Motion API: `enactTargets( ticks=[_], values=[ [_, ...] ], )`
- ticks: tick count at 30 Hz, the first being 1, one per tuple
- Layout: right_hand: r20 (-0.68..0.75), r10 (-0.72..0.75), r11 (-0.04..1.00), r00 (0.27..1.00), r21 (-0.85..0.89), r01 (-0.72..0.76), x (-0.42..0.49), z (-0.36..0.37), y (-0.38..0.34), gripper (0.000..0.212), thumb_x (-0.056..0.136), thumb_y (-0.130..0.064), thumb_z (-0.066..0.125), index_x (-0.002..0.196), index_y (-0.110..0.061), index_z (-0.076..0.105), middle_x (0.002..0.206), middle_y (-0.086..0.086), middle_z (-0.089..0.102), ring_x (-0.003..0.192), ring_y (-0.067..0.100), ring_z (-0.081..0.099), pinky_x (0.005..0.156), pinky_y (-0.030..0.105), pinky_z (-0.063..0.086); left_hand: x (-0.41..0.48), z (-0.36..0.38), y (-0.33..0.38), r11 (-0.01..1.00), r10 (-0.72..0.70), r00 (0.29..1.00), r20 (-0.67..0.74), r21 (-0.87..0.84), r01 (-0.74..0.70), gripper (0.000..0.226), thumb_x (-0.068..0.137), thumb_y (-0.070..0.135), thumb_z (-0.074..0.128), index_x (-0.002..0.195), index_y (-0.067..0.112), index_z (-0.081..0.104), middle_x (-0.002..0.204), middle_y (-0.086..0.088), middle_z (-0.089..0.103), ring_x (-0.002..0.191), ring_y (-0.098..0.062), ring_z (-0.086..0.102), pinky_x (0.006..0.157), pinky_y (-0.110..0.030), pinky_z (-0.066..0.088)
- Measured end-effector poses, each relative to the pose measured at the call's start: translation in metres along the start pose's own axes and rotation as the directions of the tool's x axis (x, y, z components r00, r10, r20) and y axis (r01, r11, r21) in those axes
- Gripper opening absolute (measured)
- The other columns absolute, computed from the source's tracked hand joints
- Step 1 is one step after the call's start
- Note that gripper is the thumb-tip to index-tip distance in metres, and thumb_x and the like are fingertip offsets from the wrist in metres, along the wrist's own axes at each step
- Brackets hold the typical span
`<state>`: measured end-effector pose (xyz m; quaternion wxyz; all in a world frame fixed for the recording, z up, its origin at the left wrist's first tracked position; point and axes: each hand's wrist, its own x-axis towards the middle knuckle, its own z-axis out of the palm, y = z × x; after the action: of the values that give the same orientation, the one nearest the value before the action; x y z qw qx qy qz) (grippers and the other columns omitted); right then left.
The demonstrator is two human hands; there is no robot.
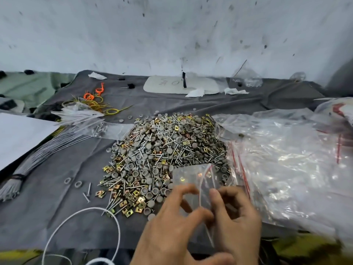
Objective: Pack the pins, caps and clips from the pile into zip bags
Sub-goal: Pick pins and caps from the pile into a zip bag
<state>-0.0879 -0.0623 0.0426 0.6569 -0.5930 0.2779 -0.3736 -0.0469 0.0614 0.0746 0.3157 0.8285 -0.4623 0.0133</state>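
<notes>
By the left hand [172,226] and the right hand [236,217], a small clear red-striped plastic zip bag [191,176] is pinched over a heap of grey pins, round caps and brass clips [162,142].

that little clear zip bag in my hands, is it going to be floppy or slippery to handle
The small clear plastic zip bag probably flops: it creases between the left hand and right hand. It is likely very light, and its glossy film may slip.

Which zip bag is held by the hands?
The small zip bag over the pile: left hand and right hand pinch it; the other bags lie heaped at right.
</notes>
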Motion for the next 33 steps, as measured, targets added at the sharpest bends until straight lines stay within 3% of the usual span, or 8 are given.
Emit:
enactTargets(
  ticks=[5,8,12,15,18,21,26,33],
  values=[
    [0.172,0.046,0.995,0.984,0.075,-0.059,0.003,-0.001,-0.014,0.024,0.075,-0.012,0.076,0.059,-0.022,0.062,0.044,0.002,0.048,0.039,0.010,0.044,0.040,0.017,0.036,-0.005,-0.024,-0.001,0.968,0.227,0.973,-0.046,0.123,-0.220,0.023,0.089,0.057,0.057,0.077,0.039,0.064,0.140,0.022,0.043,0.083,0.011,0.048,0.056,-0.010,0.049],
    [0.262,0.137,0.971,0.955,0.155,-0.182,0.006,0.002,-0.016,0.014,0.064,-0.023,0.071,0.056,-0.019,0.060,0.044,0.007,0.047,0.035,0.018,0.045,0.038,0.023,0.040,-0.006,-0.038,-0.007,0.958,0.262,0.965,-0.012,0.124,-0.259,0.014,0.088,0.041,0.063,0.077,0.032,0.065,0.109,0.022,0.064,0.078,0.013,0.053,0.064,-0.004,0.046],
    [0.458,0.175,0.945,0.871,0.169,-0.279,0.017,0.002,-0.016,0.024,0.071,-0.035,0.078,0.067,-0.016,0.065,0.048,0.009,0.052,0.037,0.022,0.053,0.035,0.023,0.042,-0.001,-0.055,-0.020,0.928,0.333,0.920,-0.209,0.246,-0.280,0.024,0.082,0.028,0.057,0.063,0.015,0.065,0.074,0.003,0.062,0.062,-0.009,0.056,0.059,-0.014,0.048],
    [0.349,0.103,0.991,0.931,-0.121,-0.064,0.049,-0.004,0.001,0.017,0.087,-0.024,0.069,0.072,-0.019,0.066,0.054,0.002,0.061,0.047,0.017,0.059,0.044,0.023,0.047,-0.008,-0.088,-0.029,0.936,0.269,0.903,-0.335,0.313,-0.163,0.027,0.097,0.039,0.042,0.078,0.027,0.058,0.086,0.012,0.051,0.073,-0.009,0.050,0.070,-0.016,0.042],
    [0.299,0.010,0.842,0.954,-0.517,0.153,0.086,0.003,0.027,0.018,0.087,-0.014,0.068,0.074,-0.026,0.063,0.063,-0.008,0.064,0.057,0.005,0.060,0.057,0.016,0.046,-0.008,-0.093,-0.027,0.878,0.345,0.900,-0.266,0.430,-0.210,0.017,0.092,0.038,0.047,0.080,0.028,0.047,0.083,0.011,0.045,0.073,-0.014,0.042,0.064,-0.026,0.037],
    [0.371,-0.072,0.693,0.926,-0.649,0.314,0.101,0.024,0.052,0.007,0.085,-0.017,0.071,0.089,-0.020,0.066,0.077,-0.014,0.061,0.068,0.000,0.057,0.061,0.007,0.039,0.009,-0.040,-0.028,0.832,0.389,0.906,-0.165,0.487,-0.268,0.012,0.077,0.033,0.057,0.070,0.024,0.052,0.078,0.004,0.052,0.071,-0.018,0.051,0.058,-0.026,0.042],
    [0.438,-0.037,0.515,0.898,-0.762,0.392,0.112,0.038,0.072,0.020,0.088,-0.018,0.066,0.108,-0.017,0.066,0.103,0.002,0.065,0.089,0.020,0.061,0.079,0.031,0.049,0.024,0.051,-0.071,0.864,0.286,0.948,-0.139,0.465,-0.192,0.013,0.074,0.026,0.073,0.074,0.015,0.065,0.085,-0.002,0.063,0.079,-0.019,0.056,0.070,-0.026,0.046],
    [0.207,-0.168,0.915,0.964,-0.331,0.231,0.100,0.013,0.040,0.028,0.083,-0.004,0.070,0.080,-0.032,0.070,0.077,-0.013,0.070,0.075,0.002,0.065,0.068,0.007,0.046,0.015,0.085,-0.101,0.933,0.254,0.932,-0.260,0.319,-0.166,0.014,0.087,0.024,0.056,0.100,0.019,0.055,0.096,-0.003,0.060,0.088,-0.021,0.051,0.076,-0.029,0.045]
  ],
)
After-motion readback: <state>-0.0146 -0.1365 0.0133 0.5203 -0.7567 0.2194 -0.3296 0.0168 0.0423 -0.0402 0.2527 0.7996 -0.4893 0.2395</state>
